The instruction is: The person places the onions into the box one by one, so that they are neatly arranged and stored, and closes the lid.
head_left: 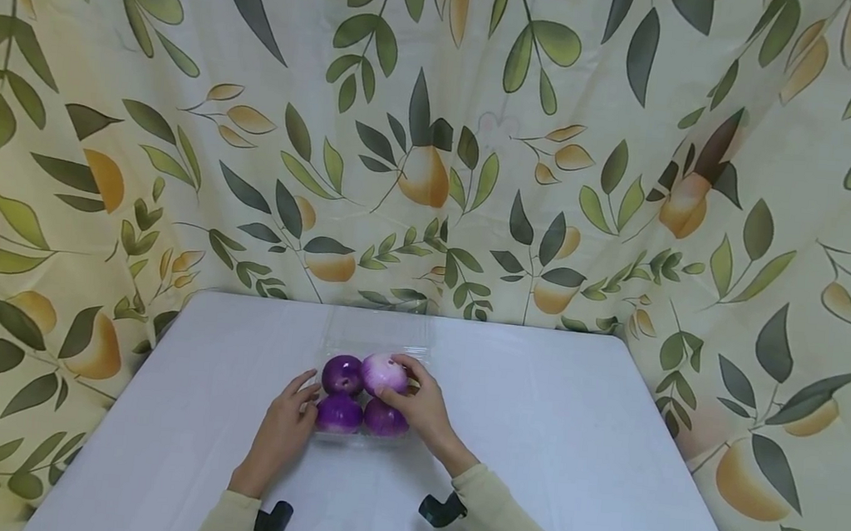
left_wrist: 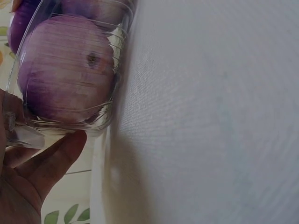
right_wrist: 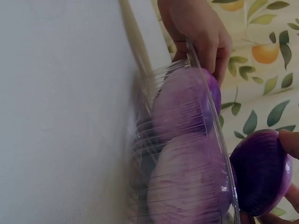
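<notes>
A clear plastic clamshell box (head_left: 363, 438) lies with its lid raised at the back, holding red onions. My right hand (head_left: 422, 403) pinches a paler red onion (head_left: 381, 374) between thumb and fingers, over the back right of the box. In the right wrist view this onion (right_wrist: 259, 172) sits above the box's rim. The other onions, a back left one (head_left: 342, 374), a front left one (head_left: 340, 414) and a front right one (head_left: 385, 418), rest inside. My left hand (head_left: 286, 421) grips the box's left edge, fingers on both sides of the rim.
The box stands on a white-covered table (head_left: 548, 425), near its back edge. Behind hangs a curtain (head_left: 477, 178) with printed leaves and fruit. Black wrist-worn pieces show at the left sleeve (head_left: 229, 521) and the right sleeve (head_left: 511, 514).
</notes>
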Action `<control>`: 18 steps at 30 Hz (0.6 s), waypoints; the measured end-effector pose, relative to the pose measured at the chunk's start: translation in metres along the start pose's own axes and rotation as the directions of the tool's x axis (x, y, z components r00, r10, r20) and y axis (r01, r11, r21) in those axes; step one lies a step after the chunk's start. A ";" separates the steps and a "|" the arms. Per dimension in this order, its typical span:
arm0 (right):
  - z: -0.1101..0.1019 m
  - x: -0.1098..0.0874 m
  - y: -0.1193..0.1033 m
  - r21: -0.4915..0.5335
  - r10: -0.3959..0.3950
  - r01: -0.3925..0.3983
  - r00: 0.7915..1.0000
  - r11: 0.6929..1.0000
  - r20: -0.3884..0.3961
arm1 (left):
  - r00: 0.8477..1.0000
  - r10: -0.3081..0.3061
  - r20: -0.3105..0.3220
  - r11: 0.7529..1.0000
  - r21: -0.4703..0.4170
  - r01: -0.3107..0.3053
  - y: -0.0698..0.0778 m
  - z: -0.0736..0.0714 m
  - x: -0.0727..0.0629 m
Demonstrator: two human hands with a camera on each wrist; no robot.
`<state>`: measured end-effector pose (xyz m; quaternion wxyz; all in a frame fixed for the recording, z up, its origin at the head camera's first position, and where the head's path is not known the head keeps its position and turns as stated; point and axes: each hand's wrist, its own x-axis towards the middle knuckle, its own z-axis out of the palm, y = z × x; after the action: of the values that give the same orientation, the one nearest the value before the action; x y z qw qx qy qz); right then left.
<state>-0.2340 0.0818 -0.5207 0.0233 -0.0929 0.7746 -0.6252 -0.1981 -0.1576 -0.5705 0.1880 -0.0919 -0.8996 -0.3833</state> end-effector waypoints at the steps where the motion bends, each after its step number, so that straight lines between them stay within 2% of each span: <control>1: 0.001 0.001 0.001 -0.012 -0.002 0.002 1.000 1.000 0.001 | 1.000 0.002 0.000 1.000 -0.002 -0.002 0.000 0.000 0.000; 8: 0.005 0.005 0.005 -0.093 -0.059 0.059 0.998 0.994 0.012 | 1.000 0.012 0.000 1.000 -0.001 -0.012 0.000 0.001 0.000; 18: 0.008 0.007 0.008 -0.229 -0.118 0.118 0.993 0.966 0.013 | 1.000 0.008 -0.007 1.000 0.009 -0.007 -0.001 0.001 0.001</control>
<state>-0.2407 0.0741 -0.5299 -0.0251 -0.1405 0.8346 -0.5321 -0.2000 -0.1577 -0.5711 0.1929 -0.0931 -0.9003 -0.3790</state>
